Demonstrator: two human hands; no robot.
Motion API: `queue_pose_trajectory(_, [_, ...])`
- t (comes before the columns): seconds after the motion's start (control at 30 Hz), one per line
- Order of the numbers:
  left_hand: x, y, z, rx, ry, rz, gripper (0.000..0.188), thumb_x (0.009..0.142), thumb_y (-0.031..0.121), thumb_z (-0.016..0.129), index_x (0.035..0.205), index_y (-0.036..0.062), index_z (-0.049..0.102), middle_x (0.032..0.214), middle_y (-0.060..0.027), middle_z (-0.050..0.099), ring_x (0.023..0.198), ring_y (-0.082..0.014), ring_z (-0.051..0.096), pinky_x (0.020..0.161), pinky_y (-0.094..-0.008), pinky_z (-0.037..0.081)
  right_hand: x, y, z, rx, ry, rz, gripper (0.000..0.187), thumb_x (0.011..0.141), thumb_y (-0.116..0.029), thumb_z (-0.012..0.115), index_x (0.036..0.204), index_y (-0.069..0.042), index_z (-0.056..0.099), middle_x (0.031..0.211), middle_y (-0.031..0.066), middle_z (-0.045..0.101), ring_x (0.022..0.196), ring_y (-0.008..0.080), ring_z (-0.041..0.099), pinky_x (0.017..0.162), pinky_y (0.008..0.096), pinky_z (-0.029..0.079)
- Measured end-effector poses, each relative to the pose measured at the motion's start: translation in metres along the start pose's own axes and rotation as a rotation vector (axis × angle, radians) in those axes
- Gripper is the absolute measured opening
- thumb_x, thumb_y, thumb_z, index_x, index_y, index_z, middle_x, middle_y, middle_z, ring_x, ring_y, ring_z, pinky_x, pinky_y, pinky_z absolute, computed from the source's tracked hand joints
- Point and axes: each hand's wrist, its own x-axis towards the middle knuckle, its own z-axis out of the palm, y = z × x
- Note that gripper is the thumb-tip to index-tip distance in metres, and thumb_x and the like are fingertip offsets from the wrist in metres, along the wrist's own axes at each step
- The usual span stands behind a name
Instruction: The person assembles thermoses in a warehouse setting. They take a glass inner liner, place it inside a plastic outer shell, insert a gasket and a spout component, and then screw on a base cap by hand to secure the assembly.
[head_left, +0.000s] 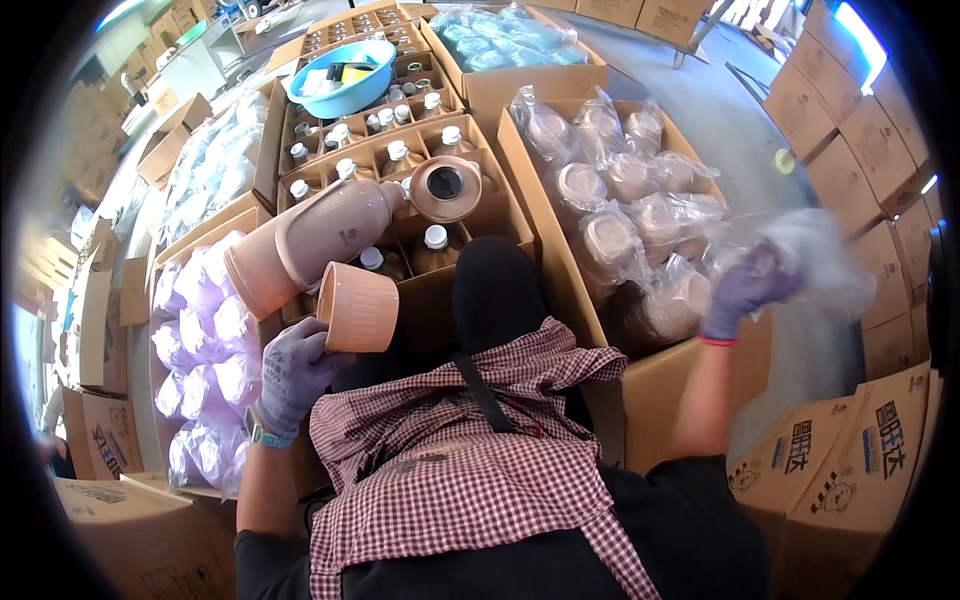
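My left hand (294,370), in a grey glove, grips a ribbed pinkish-beige plastic cup (362,312) by its rim and side. Off to the right, my gloved right hand (752,288) is closed on a crumpled clear plastic bag (815,262), smeared by motion. A beige thermos jug (318,240) with a handle lies tilted across the divided carton (500,205), just beyond the cup. Next to its upper end sits a round beige part (446,188) with a dark opening. White-capped bottles (436,246) stand in the carton's compartments.
An open carton (690,372) of bagged beige parts stands at right, another carton with purple bagged items (205,345) at left. A blue basin (345,82) with small items rests on the farther bottles. Teal bagged items (508,40) lie beyond. Stacked cartons (850,180) line the right side.
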Motion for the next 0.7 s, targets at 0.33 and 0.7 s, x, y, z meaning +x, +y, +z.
queue_pose_trajectory(0.33, [0.028, 0.021, 0.014, 0.023, -0.014, 0.169, 0.024, 0.071, 0.023, 0.085, 0.085, 0.0075, 0.074, 0.091, -0.0057, 0.069, 0.08, -0.03, 0.068, 0.072, -0.0406, 0.055, -0.189, 0.003, 0.055, 0.163, -2.246, -0.512, 0.057, 0.077, -0.041, 0.076, 0.125, -0.011, 0.072, 0.127, 0.017, 0.071, 0.118, 0.0356, 0.067, 0.103, 0.0459, 0.05])
queue_pose_trajectory(0.7, [0.029, 0.014, 0.01, 0.158, -0.016, 0.266, 0.025, 0.07, 0.021, 0.084, 0.09, 0.0125, 0.072, 0.099, -0.0015, 0.067, 0.086, -0.0244, 0.065, 0.074, -0.0397, 0.052, -0.005, -0.108, -0.037, 0.673, -1.298, 0.289, 0.038, 0.091, -0.023, 0.073, 0.124, -0.004, 0.067, 0.112, 0.0169, 0.069, 0.1, 0.0286, 0.07, 0.089, 0.0372, 0.057])
